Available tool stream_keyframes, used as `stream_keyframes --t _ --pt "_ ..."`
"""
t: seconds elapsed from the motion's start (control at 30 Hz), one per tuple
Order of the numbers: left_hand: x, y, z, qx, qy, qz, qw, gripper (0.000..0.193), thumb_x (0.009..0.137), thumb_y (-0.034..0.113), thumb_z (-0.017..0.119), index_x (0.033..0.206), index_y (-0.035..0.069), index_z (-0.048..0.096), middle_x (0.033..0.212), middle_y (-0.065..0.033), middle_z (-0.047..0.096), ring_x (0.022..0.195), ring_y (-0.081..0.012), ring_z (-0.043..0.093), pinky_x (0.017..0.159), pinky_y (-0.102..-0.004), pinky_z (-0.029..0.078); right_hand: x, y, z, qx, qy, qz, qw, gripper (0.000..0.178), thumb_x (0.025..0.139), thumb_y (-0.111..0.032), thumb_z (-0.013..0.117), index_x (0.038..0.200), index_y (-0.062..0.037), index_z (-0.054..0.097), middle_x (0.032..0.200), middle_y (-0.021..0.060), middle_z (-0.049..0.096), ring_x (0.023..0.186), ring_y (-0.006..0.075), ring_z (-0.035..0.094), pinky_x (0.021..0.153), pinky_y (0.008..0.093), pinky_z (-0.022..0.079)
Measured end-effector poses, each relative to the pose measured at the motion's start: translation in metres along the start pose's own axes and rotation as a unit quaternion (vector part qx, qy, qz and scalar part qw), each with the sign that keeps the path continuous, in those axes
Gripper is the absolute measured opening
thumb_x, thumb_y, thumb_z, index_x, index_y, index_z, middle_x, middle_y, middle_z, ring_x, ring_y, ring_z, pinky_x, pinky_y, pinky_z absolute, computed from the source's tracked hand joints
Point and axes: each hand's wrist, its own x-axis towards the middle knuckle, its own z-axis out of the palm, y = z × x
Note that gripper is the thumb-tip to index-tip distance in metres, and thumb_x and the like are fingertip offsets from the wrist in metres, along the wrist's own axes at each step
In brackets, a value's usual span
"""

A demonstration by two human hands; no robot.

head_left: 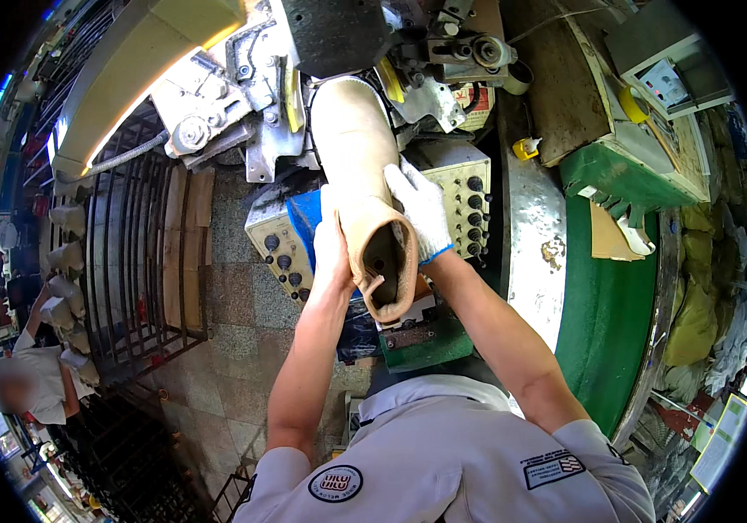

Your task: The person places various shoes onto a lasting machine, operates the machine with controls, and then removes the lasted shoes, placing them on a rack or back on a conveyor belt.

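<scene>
A tan boot upper (354,148) stretches from the machine toward me, its toe end under the dark machine head (334,35). Its open collar (412,261) faces me, and inside it shows a dark form (382,270) with a hole, likely a shoe last. My bare left hand (331,248) presses along the boot's left side near the collar. On the right side, my right hand (421,207), in a white knit glove with a blue cuff edge, is wrapped round the boot. Both hands grip it; some fingertips are hidden behind the boot.
Control boxes with black knobs (459,205) (282,257) flank the boot below the metal clamps (269,144). A green conveyor belt (604,305) runs at the right beside a metal edge. A bar rack (129,253) stands left; another person (47,383) is farther left.
</scene>
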Motion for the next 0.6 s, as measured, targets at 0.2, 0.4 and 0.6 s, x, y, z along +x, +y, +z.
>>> stream_keyframes --t 0.2,0.4,0.6 --pt "0.038 -0.03 -0.056 0.053 -0.057 0.089 0.993 0.066 0.108 0.055 0.044 0.14 -0.002 0.054 0.12 -0.0186 0.07 0.101 -0.029 0.073 0.088 -0.0439 0.062 -0.001 0.018 -0.001 -0.092 0.015 0.009 0.996 0.051 0.102 -0.033 0.065 0.13 0.0096 0.064 0.117 0.012 0.072 0.101 0.0147 0.062 0.091 0.0305 0.052" --pt "0.02 -0.025 -0.028 0.123 -0.032 0.134 0.983 0.074 0.11 0.059 0.034 0.127 -0.006 0.064 0.11 -0.0151 0.074 0.093 -0.0208 0.074 0.083 -0.0349 0.06 0.004 0.034 -0.013 -0.119 0.016 -0.022 0.992 0.053 0.103 -0.035 0.064 0.129 0.0106 0.064 0.117 0.0125 0.072 0.102 0.0146 0.062 0.092 0.0306 0.051" --pt "0.012 -0.028 -0.029 0.199 -0.021 0.17 0.965 0.076 0.11 0.061 0.033 0.125 -0.006 0.066 0.111 -0.0133 0.073 0.097 -0.0175 0.07 0.085 -0.033 0.056 0.004 0.046 -0.025 -0.134 0.012 -0.038 0.99 0.05 0.103 -0.034 0.064 0.128 0.009 0.065 0.116 0.0108 0.072 0.102 0.0137 0.061 0.092 0.0303 0.051"
